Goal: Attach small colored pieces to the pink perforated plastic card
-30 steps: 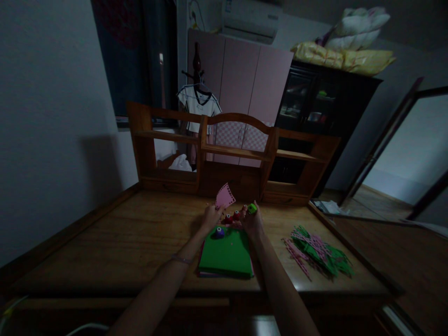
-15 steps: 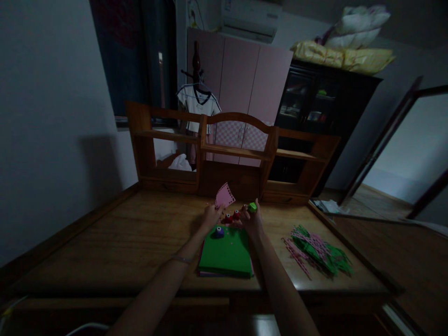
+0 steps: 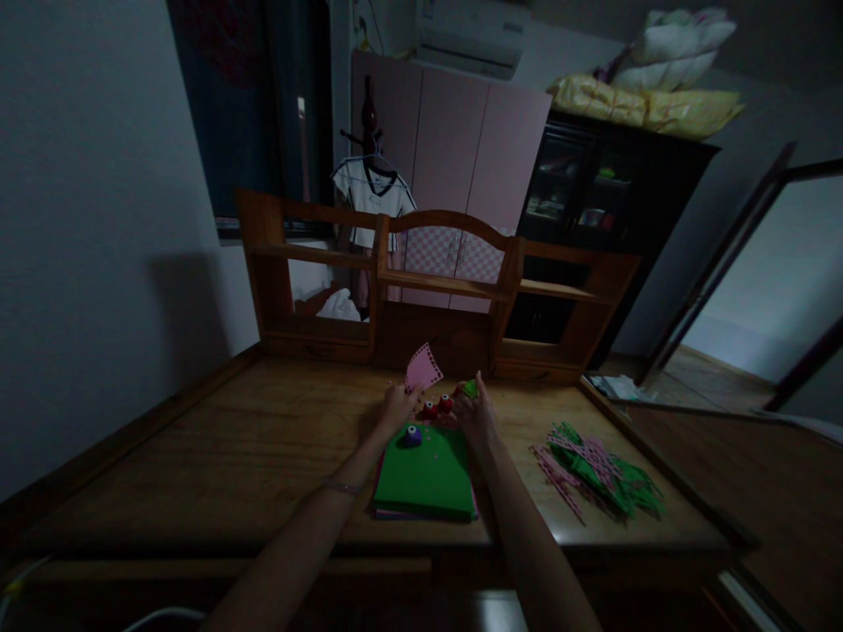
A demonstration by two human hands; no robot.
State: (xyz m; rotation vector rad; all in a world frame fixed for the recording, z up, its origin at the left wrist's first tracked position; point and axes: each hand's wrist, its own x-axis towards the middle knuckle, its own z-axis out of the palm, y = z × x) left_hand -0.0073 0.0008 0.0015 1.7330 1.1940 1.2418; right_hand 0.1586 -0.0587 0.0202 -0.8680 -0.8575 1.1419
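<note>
My left hand (image 3: 397, 405) pinches a pink sheet (image 3: 422, 369) by its lower edge. A row of small punched holes runs along the sheet's edges, and it stands tilted up. My right hand (image 3: 477, 417) is closed around a small green craft punch (image 3: 470, 389), partly hidden by the fingers. Between the hands, two red craft punches (image 3: 446, 403) rest on the desk. In front of them is a stack of green sheets (image 3: 425, 478), with pink ones showing under its edge. A purple craft punch (image 3: 413, 436) sits on the stack's far left part, near a few tiny pink bits.
Right of my arm lies a loose pile of pink and green punched strips (image 3: 599, 470). The wooden desk (image 3: 263, 439) has a raised rim and a shelf unit (image 3: 448, 285) along its back. A wall stands close on the left.
The green craft punch has turned and sunk slightly left and down in my right hand, with less of it showing. My left hand and the pink sheet stay almost still.
</note>
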